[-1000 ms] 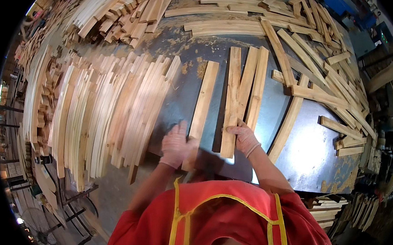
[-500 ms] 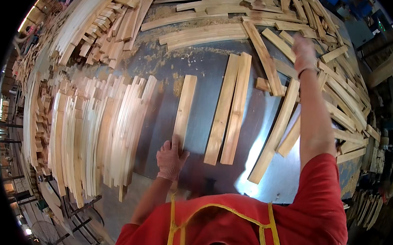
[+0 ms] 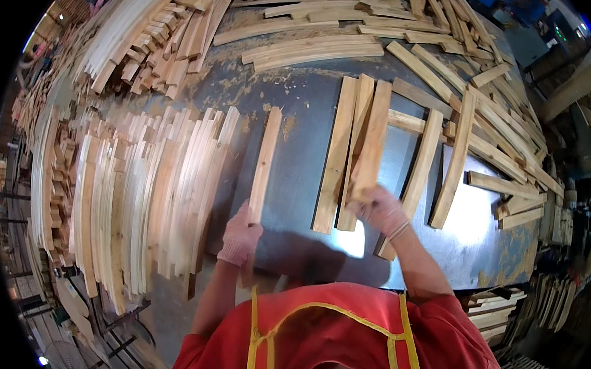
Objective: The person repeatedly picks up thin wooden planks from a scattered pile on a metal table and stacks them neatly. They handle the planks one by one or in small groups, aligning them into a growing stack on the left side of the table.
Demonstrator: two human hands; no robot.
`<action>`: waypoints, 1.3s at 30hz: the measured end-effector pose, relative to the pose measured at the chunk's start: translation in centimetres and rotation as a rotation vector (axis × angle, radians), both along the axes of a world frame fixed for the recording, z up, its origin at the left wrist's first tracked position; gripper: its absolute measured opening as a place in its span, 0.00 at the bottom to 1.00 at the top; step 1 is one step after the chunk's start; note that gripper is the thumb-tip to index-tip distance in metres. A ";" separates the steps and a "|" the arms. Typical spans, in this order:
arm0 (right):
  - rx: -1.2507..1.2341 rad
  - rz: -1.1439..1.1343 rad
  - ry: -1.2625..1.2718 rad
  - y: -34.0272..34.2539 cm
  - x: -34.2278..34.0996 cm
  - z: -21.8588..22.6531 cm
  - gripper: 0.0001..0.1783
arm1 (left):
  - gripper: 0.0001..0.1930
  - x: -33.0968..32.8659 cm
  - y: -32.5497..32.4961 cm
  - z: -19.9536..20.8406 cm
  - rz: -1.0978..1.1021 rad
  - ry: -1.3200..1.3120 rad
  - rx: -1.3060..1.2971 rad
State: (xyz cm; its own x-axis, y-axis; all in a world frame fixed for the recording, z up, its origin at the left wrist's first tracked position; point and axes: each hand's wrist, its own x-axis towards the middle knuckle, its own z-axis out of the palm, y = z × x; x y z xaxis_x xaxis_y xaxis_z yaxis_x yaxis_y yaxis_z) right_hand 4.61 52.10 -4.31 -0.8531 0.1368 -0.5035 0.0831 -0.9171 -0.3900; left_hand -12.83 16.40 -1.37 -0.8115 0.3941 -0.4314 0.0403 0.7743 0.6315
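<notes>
- Left hand (image 3: 240, 235), in a pale pink glove, is seen closed around the near end of a single wooden slat (image 3: 264, 165); the slat lies lengthwise on the bench (image 3: 301, 109), pointing away from the person, apart from the other wood.
- Right hand (image 3: 378, 207), also gloved, is seen gripping the near end of one slat in a group of three slats (image 3: 353, 147) laid side by side at the bench centre; fingers are curled over the wood, thumb hidden.
- The three slats are touching along their long edges; the gripped one is the rightmost.
- Just right of them, two more loose slats (image 3: 441, 160) are lying at a slight slant, near ends towards the bench edge.
- A large fan of curved pale strips (image 3: 151, 195) is spread over the left part of the bench, blurred.
- Stacks of strips and offcuts (image 3: 319, 42) are heaped along the far and right sides.
- The bench top is dark, worn metal with a bright glare patch on the right.
- A red garment with yellow trim (image 3: 339, 338) is seen at the lower edge.
</notes>
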 end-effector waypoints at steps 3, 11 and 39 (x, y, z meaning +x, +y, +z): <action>0.105 0.139 -0.126 -6.2 2.3 -1.3 0.23 | 0.38 0.5 -2.5 2.2 -0.128 0.372 -0.390; 0.306 0.220 -0.226 -8.8 2.5 2.7 0.21 | 0.44 -0.5 -12.4 -0.6 -0.073 0.702 -0.532; 0.081 -0.100 -0.040 -4.5 2.5 1.3 0.27 | 0.24 8.9 12.5 3.8 -0.154 -0.936 0.533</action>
State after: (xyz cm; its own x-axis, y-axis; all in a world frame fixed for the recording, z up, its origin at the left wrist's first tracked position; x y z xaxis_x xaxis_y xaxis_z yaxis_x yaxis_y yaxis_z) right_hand 7.14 47.61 -3.00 -0.8125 0.2619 -0.5209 0.0099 -0.8871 -0.4615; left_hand -3.88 28.93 2.46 -0.1763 0.7832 -0.5962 -0.5582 0.4194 0.7159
